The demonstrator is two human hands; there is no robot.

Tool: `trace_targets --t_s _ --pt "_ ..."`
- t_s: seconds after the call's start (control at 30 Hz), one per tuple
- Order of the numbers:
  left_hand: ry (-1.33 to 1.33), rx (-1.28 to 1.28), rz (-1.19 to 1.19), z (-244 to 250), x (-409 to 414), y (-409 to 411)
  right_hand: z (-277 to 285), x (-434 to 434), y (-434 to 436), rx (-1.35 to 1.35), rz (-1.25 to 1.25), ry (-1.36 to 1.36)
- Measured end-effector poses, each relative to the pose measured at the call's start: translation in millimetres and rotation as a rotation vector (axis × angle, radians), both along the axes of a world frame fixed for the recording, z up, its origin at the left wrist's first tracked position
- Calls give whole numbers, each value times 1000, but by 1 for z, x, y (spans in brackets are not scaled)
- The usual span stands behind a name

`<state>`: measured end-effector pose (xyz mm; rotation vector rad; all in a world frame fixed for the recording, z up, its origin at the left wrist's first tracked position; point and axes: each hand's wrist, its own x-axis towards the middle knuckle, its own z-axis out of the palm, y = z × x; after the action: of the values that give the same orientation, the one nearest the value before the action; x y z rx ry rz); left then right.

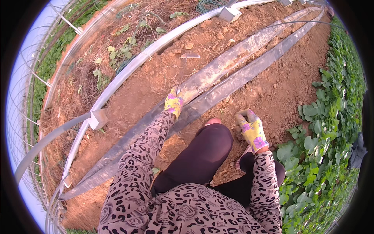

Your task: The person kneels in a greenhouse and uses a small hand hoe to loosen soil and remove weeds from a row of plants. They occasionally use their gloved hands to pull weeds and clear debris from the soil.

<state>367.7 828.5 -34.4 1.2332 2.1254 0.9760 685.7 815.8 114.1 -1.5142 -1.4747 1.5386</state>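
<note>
My left hand (pixel 174 103), in a yellow floral glove, grips a small hand hoe by its handle. The hoe's thin metal blade (pixel 190 55) points away from me, over the bare soil. Under that hand and forearm run two long strips of dark, dirt-smeared plastic film (pixel 216 95), which come together at the far end and at the lower left. My right hand (pixel 252 128), gloved the same way, is held beside my right knee above the soil. Its fingers are curled in, and no object shows in them.
A pale metal rail (pixel 140 58) with square blocks (pixel 98 119) curves along the left. Dry vines (pixel 84 79) lie beyond it, with a coil of green cord (pixel 209 5). Leafy green plants (pixel 318 140) border the right. A grey pipe (pixel 49 140) arches at the left.
</note>
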Motion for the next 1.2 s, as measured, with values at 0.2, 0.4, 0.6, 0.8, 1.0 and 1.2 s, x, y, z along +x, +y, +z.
trace_targets --t_s 0.2,0.4,0.6,0.8,1.0,1.2 --pt "20 -110 144 12 9 71 1 6 1 -18 -34 -16" --pt "49 -52 229 9 -24 98 -3 4 3 4 -14 -13" --pt "82 70 60 -13 15 82 -1 5 3 12 -20 -25" --pt "-151 32 128 -31 -19 138 5 -4 3 -44 -14 27" --pt "-292 70 236 -6 -29 122 7 0 4 -15 -30 -19" --pt "-133 129 47 10 -14 31 4 -5 3 9 -23 -14"
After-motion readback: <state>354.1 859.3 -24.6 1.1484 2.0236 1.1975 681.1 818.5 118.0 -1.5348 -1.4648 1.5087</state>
